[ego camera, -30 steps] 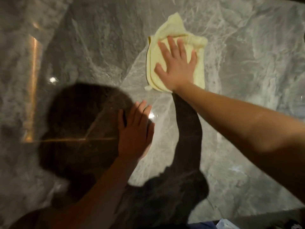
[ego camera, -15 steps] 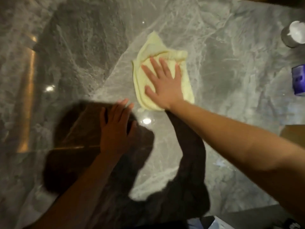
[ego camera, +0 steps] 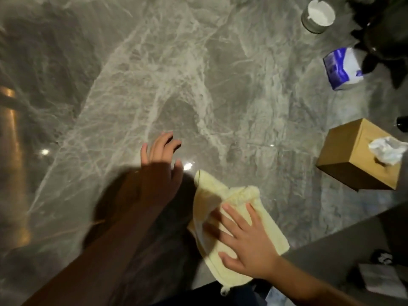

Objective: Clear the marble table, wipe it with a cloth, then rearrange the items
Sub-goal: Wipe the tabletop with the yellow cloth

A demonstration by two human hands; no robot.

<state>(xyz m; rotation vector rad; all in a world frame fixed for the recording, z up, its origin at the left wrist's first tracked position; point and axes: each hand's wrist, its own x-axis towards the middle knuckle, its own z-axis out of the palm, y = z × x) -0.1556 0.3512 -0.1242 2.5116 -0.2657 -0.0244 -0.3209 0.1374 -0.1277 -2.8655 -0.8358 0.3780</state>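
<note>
Pressing the cloth [ego camera: 224, 193] at the bench [ego camera: 154, 74] edge, the right hand [ego camera: 245, 241] lies flat, gripping nothing; the left hand [ego camera: 161, 171] rests open. Overhanging cloth may slide off.

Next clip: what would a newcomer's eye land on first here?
First, the pale yellow cloth, pressed flat under the right hand near the front edge of the marble table. To its left, the left hand is spread over the stone. A brown tissue box stands at the right.
</note>
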